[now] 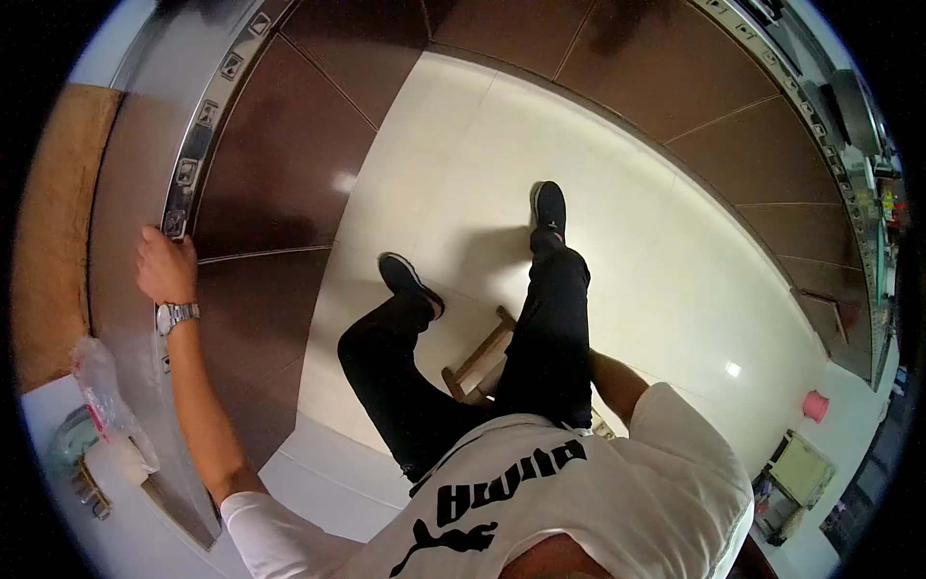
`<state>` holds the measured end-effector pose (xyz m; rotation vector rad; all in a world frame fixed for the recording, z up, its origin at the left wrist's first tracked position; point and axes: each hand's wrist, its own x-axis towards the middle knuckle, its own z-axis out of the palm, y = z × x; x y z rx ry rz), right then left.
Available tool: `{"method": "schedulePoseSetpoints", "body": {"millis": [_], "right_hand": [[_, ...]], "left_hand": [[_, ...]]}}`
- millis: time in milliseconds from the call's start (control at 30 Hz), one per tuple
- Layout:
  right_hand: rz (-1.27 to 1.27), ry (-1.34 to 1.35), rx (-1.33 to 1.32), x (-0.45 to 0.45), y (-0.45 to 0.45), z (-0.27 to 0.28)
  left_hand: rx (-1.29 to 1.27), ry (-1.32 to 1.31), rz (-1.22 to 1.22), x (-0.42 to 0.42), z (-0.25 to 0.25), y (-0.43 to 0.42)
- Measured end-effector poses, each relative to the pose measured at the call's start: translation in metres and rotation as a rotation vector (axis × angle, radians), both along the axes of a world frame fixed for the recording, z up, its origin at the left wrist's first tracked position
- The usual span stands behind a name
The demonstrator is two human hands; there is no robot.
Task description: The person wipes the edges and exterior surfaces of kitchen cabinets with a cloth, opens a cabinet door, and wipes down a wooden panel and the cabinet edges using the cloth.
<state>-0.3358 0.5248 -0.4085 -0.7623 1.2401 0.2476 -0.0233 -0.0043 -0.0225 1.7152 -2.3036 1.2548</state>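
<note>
Silvery, patterned counter edging [186, 172] touches my left hand [167, 267], seemingly bracing me, calling for steady contact; its grip I cannot tell, my right hand being hidden.

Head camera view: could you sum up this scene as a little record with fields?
left hand: on the patterned counter edge
right hand: out of sight; its forearm passes behind the right thigh
left wrist: metal watch
footwear: dark shoes on the pale floor
between the legs: wooden stool, partly hidden
left side: clear plastic bag
right side: pink object, unclear what
</note>
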Motion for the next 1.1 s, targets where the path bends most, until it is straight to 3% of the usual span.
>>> {"method": "schedulePoseSetpoints", "body": {"millis": [233,333,433,500,700,833,900,933,967,1000,1100], "right_hand": [[0.022,-0.049,0.022,0.005,-0.017,-0.006],[0.018,-0.081,0.046,0.010,-0.019,-0.011],[0.003,-0.105,0.079,0.011,-0.017,-0.018],[-0.006,-0.115,0.098,0.010,-0.016,-0.023],[-0.106,-0.115,0.137,0.002,0.002,-0.025],[-0.220,-0.072,0.170,-0.011,0.030,-0.011],[-0.280,-0.041,0.195,-0.021,0.049,0.000],[-0.310,-0.022,0.208,-0.028,0.057,0.006],[-0.336,0.000,0.228,-0.033,0.065,0.012],[-0.357,0.015,0.253,-0.038,0.072,0.017],[-0.411,0.060,0.332,-0.052,0.082,0.033]], "left_hand": [[0.038,0.043,0.108,-0.001,-0.008,-0.002],[-0.037,-0.012,-0.054,0.018,-0.012,-0.008],[-0.037,-0.046,0.086,0.017,-0.016,-0.012],[-0.052,-0.080,-0.026,0.037,-0.023,-0.023],[-0.038,-0.081,0.164,0.024,-0.019,-0.019],[-0.042,-0.119,0.133,0.033,-0.017,-0.018],[-0.050,-0.054,-0.038,0.057,-0.018,-0.034],[-0.034,0.008,-0.281,0.081,-0.016,-0.044],[-0.019,0.005,-0.278,0.075,-0.011,-0.041],[0.054,-0.098,-0.061,0.060,-0.005,-0.034],[0.024,-0.157,0.028,0.078,0.000,-0.030]]}}
